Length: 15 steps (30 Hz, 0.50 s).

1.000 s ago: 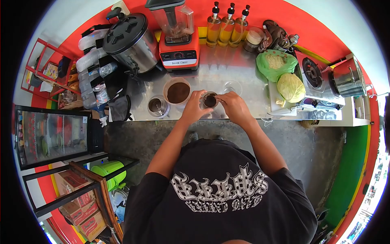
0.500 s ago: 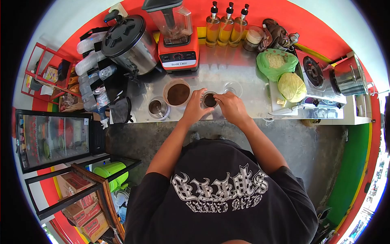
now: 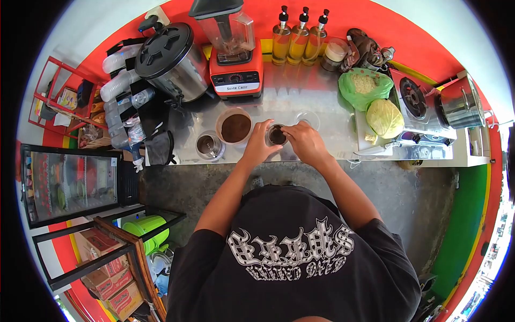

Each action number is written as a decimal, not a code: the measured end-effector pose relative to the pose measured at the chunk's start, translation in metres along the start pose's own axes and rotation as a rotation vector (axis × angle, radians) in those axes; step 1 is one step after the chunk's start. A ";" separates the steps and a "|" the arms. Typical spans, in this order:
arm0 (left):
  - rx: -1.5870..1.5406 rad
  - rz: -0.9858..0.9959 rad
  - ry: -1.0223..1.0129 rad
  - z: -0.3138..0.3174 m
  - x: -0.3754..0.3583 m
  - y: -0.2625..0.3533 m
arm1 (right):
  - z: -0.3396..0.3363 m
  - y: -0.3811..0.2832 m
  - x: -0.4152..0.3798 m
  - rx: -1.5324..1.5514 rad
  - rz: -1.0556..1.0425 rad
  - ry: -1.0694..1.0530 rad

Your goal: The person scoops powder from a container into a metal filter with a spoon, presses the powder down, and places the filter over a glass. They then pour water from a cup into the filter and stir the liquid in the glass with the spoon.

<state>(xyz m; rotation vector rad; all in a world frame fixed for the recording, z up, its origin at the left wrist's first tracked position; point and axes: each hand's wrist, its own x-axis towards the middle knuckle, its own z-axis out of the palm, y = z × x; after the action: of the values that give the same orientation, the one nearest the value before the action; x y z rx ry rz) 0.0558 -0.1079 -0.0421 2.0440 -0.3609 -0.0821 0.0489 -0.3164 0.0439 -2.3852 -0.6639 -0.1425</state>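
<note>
My left hand (image 3: 258,144) has fingers clamped on one dark-filled cup (image 3: 277,135); right hand (image 3: 307,142) at its rim, fingertips hidden, can't tell grip. Three pump bottles (image 3: 298,45).

Right hand (image 3: 306,142) shifted slightly inward, fingertips (image 3: 286,130) further over the cup (image 3: 276,127), more of its opening covered

"What pose?"

"Left forearm (image 3: 223,196) and right forearm (image 3: 350,188) reach forward, slanting inward."

"And the hands?"

"The left hand (image 3: 257,144) curls into a C, thumb (image 3: 273,148) nearer; the right hand (image 3: 306,141), back upward, bunches its fingertips (image 3: 288,130) close beside it."
</note>
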 end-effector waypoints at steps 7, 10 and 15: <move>-0.017 0.012 -0.002 0.000 0.004 -0.005 | -0.008 -0.010 -0.005 0.034 -0.107 -0.174; -0.039 0.038 0.019 0.001 0.004 -0.007 | -0.009 -0.006 -0.002 0.008 0.016 -0.150; -0.021 0.018 0.024 0.003 0.003 -0.002 | 0.009 0.002 0.003 -0.006 -0.018 -0.023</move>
<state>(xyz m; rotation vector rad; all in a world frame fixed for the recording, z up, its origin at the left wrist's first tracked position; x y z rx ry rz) 0.0587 -0.1105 -0.0445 2.0189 -0.3616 -0.0497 0.0520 -0.3108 0.0371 -2.3906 -0.6968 -0.1254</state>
